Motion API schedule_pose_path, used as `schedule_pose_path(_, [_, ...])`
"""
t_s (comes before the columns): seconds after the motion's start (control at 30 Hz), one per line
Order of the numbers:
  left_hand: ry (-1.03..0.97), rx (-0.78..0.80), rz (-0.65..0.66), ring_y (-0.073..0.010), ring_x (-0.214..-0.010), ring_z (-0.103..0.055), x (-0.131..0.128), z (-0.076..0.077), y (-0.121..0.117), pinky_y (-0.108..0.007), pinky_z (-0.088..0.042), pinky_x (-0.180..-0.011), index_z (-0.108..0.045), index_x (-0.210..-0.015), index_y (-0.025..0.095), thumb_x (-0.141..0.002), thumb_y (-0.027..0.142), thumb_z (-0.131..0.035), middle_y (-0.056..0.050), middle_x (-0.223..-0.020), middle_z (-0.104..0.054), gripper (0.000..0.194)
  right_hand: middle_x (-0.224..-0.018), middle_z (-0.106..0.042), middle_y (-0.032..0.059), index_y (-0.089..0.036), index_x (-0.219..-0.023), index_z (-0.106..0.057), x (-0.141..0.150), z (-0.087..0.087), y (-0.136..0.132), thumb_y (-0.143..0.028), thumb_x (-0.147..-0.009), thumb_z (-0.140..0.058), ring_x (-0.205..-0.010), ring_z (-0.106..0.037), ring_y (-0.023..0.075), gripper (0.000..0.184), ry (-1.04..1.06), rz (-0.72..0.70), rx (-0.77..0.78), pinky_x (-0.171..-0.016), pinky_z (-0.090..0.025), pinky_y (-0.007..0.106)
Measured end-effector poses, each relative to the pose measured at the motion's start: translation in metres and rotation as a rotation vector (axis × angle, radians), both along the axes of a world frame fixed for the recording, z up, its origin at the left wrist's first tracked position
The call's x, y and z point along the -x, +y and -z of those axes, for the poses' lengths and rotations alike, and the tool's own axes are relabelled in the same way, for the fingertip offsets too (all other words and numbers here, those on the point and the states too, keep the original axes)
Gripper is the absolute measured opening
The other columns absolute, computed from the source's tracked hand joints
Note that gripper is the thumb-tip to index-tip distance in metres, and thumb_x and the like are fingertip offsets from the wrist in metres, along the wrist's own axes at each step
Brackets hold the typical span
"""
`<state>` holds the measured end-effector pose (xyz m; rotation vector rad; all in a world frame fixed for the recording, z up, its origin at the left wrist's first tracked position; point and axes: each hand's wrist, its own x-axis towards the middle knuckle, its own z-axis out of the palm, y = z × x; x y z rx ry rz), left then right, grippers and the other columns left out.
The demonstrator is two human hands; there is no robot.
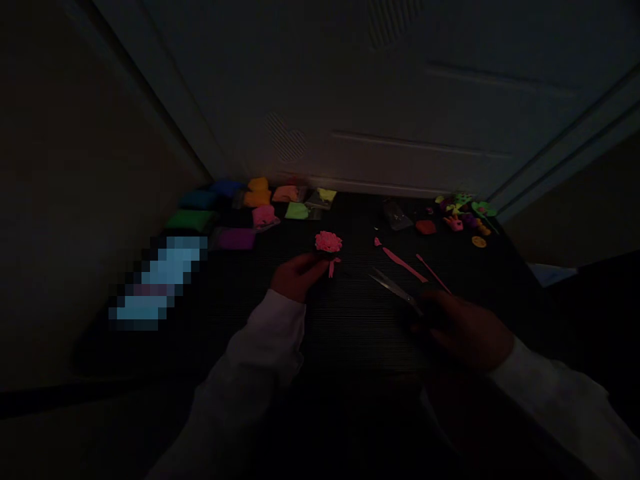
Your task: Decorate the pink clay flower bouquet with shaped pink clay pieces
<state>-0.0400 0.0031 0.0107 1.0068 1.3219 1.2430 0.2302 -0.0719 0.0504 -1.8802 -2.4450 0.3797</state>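
Observation:
My left hand point(300, 275) is closed on a pink clay flower point(329, 241) with a ruffled head. Below the head hangs a small pink ribbon-like bow point(332, 267). In my right hand point(467, 327) is a pair of scissors point(395, 288), its blades slightly parted and pointing left toward the flower, apart from it. The scissors' handles are mostly lost in shadow under my fingers. Just beyond the blades lie a pink modelling knife point(405, 265) and a thin pink stick tool point(433, 273). A small pink clay scrap point(377, 241) rests near the knife's tip.
Clay packets, among them a purple packet point(237, 239), a green packet point(190, 219) and an orange packet point(257, 198), line the dark table's back left. A pixelated bright panel point(167, 273) is at left. Coloured clay figures point(463, 213) and a red clay lump point(425, 227) sit back right, before a pale wall panel point(320, 87).

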Motion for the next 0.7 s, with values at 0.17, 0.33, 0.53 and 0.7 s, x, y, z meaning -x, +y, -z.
schedule_pose_path(0.17, [-0.694,0.083,0.177,-0.018,-0.074,-0.061,0.002,-0.007,-0.006,-0.033,-0.047,-0.07,-0.065,-0.067,0.019,-0.049,0.023,-0.074,0.0,-0.074,-0.067,0.021,-0.096,-0.061,0.0097,-0.017,-0.107,-0.048,-0.001,-0.011,-0.011,-0.03,-0.073,-0.049,-0.079,-0.059,0.0236,0.037,-0.145,-0.175,-0.234,-0.068,-0.044,0.038])
schedule_pose_path(0.33, [-0.801,0.09,0.297,-0.0191,-0.074,-0.062,-0.005,-0.015,-0.016,-0.033,-0.049,-0.068,-0.065,-0.072,0.018,-0.056,0.015,-0.068,0.0,-0.074,-0.067,0.017,-0.095,-0.062,0.0097,-0.017,-0.107,-0.049,0.002,-0.014,-0.013,-0.029,-0.071,-0.051,-0.081,-0.059,0.0243,0.037,-0.025,-0.151,-0.19,-0.069,-0.045,0.04])
schedule_pose_path(0.53, [-0.746,0.121,0.274,-0.0159,-0.071,-0.062,-0.008,-0.04,-0.032,-0.027,-0.047,-0.066,-0.066,-0.074,0.016,-0.055,0.014,-0.069,-0.001,-0.072,-0.068,0.019,-0.079,-0.066,0.003,-0.025,-0.098,-0.055,0.006,-0.026,-0.043,-0.037,-0.067,-0.059,-0.07,-0.063,0.0179,0.034,0.625,-0.068,0.165,-0.058,-0.051,0.026])
schedule_pose_path(0.7, [-0.704,0.191,0.408,-0.0144,-0.065,-0.062,-0.008,-0.07,-0.047,-0.024,-0.046,-0.062,-0.067,-0.075,0.014,-0.058,0.015,-0.068,-0.004,-0.071,-0.068,0.017,-0.079,-0.068,0.0032,-0.03,-0.099,-0.059,-0.014,-0.041,-0.059,-0.032,-0.063,-0.065,-0.067,-0.065,0.0195,0.037,0.662,-0.164,0.237,-0.055,-0.054,0.024])
